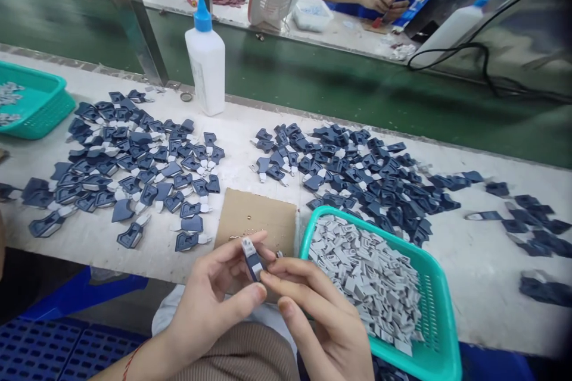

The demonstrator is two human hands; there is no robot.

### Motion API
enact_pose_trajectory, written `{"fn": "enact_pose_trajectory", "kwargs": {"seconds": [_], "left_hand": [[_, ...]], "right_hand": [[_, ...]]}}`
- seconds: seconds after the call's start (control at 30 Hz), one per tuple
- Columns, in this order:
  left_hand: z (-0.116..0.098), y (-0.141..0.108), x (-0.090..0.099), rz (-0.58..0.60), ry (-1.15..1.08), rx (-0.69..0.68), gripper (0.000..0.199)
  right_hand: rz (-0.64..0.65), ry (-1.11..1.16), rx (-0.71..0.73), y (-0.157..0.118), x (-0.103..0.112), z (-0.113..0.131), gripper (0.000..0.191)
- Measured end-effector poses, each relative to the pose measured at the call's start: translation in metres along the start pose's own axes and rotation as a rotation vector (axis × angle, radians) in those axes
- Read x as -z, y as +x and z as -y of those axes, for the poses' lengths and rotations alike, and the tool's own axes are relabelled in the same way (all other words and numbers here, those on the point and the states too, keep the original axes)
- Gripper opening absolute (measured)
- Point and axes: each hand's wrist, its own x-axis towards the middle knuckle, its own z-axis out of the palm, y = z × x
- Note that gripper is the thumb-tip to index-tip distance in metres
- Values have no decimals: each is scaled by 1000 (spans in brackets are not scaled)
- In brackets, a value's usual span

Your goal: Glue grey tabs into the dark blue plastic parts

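My left hand (218, 292) pinches a small dark blue plastic part with light grey pieces on it (252, 259), tilted upright between thumb and fingers. My right hand (317, 309) meets it from the right, its fingertips pressed to the part's lower side; whether anything tiny is between them is hidden. Just behind the hands lies a brown cardboard piece (257, 214) with tiny metal bits scattered on it. Close to my right hand stands a green basket (435, 277) full of small grey plastic pieces (366, 277).
Piles of dark blue parts with light tips lie left (134, 161) and right (357, 166) on the white table (241, 149). A white bottle with a blue nozzle (206, 59) stands behind. Another green basket (40, 107) is far left. Across the divider, a co-worker's hands (386, 3) work.
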Motion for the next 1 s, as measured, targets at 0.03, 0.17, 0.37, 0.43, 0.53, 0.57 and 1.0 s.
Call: {"fn": "enact_pose_trajectory", "kwargs": {"seconds": [0.03, 0.17, 0.37, 0.43, 0.53, 0.57, 1.0], "left_hand": [[-2, 2, -2, 5, 19, 8, 39], [-9, 17, -2, -59, 202, -18, 32], [-22, 48, 29, -201, 900, -236, 35], [-24, 56, 40, -206, 1165, -303, 32], [-25, 62, 50, -158, 1406, -400, 31], [-26, 62, 51, -137, 1466, -415, 31], [-61, 107, 10, -125, 1863, -379, 34]], "right_hand": [[6, 16, -12, 1, 3, -1, 30], [-85, -165, -48, 6, 27, -15, 22], [-169, -686, -19, 15, 60, -56, 17], [-128, -756, 18, 16, 62, -64, 19], [-81, -802, 65, 15, 61, -68, 21], [-66, -810, 80, 15, 60, -68, 22], [-46, -817, 92, 16, 57, -73, 23]]}}
